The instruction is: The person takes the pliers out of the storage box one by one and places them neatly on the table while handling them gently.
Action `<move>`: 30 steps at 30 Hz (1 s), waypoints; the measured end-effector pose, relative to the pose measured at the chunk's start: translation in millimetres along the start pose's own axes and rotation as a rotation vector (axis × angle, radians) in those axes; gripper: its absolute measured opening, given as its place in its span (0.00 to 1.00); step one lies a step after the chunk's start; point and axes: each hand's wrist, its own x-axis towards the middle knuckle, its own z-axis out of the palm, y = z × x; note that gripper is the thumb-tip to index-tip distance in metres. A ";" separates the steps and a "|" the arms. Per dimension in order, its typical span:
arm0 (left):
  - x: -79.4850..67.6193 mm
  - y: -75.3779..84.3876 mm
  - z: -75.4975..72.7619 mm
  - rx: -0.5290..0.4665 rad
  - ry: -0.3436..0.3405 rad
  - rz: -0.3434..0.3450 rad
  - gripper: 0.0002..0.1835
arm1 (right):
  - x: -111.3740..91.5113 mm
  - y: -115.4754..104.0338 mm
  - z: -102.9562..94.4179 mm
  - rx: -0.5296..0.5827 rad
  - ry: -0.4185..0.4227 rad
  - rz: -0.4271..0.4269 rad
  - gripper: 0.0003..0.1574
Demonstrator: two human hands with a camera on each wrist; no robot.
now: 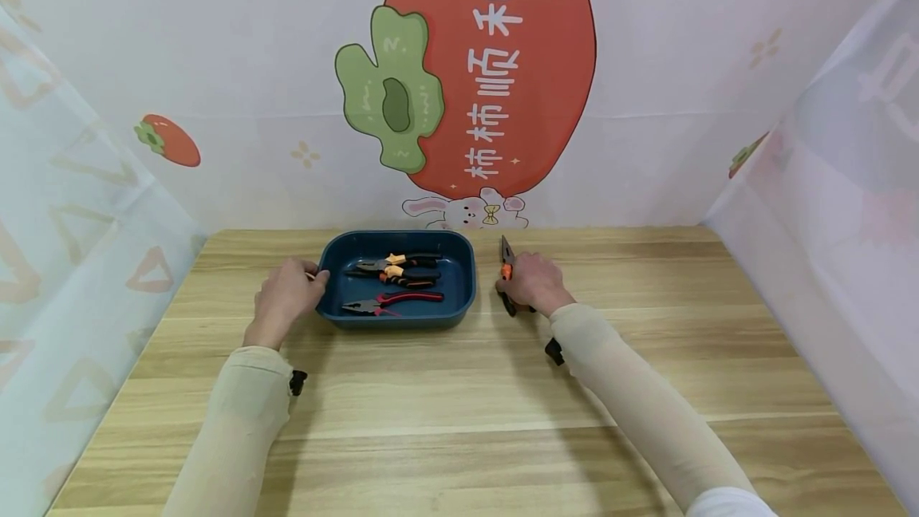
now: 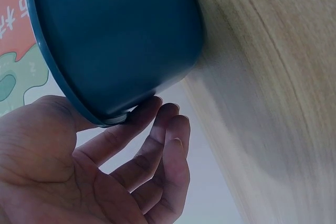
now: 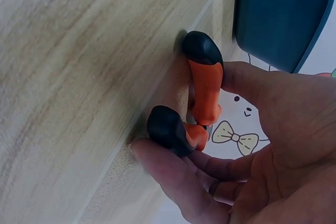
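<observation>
My left hand (image 1: 287,297) pinches the left rim of a blue plastic bin (image 1: 402,322). Its thumb goes over the rim and its fingertips touch the outer wall, as the left wrist view shows. Inside the bin lie pliers with red handles (image 1: 409,296) and, behind them, pliers with orange-and-black handles (image 1: 424,263), partly overlapping. To the right of the bin, my right hand (image 1: 534,278) grips long-nosed pliers (image 1: 506,250) by their orange-and-black handles (image 3: 206,87). Their jaws point away from me, towards the back wall. The handle ends sit close to the tabletop.
The wood-grain table (image 1: 431,421) ends at the back against a printed cloth (image 1: 273,86) with a large persimmon and white characters. Cloth sides also rise at left and right. The bin stands near the table's back edge.
</observation>
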 end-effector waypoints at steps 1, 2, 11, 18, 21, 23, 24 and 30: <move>0.0 0.0 0.0 0.000 0.000 0.000 0.25 | 0.1 -0.1 0.0 0.001 0.000 0.002 0.22; 0.0 0.0 0.0 0.000 0.001 0.000 0.25 | 0.0 -0.2 -0.2 0.003 0.000 0.004 0.22; 0.0 -0.4 0.1 0.000 0.004 0.004 0.24 | -1.4 -0.8 0.4 0.002 0.013 0.011 0.23; 0.2 -0.1 0.3 0.004 0.010 0.003 0.24 | -1.7 -0.3 0.0 -0.003 0.014 0.019 0.27; -0.1 -0.1 0.0 0.003 0.011 0.004 0.24 | -1.6 0.0 -1.2 -0.017 0.004 0.021 0.29; -0.3 0.2 -0.1 0.003 0.010 0.004 0.24 | -1.7 0.2 -2.5 -0.025 -0.002 0.020 0.30; -0.4 0.3 -0.1 0.003 0.010 0.003 0.24 | -2.0 0.3 -3.3 -0.028 -0.002 0.020 0.31; -0.8 0.8 -0.5 0.001 0.007 0.000 0.25 | -6.6 -0.1 -9.7 -0.033 0.018 0.006 0.32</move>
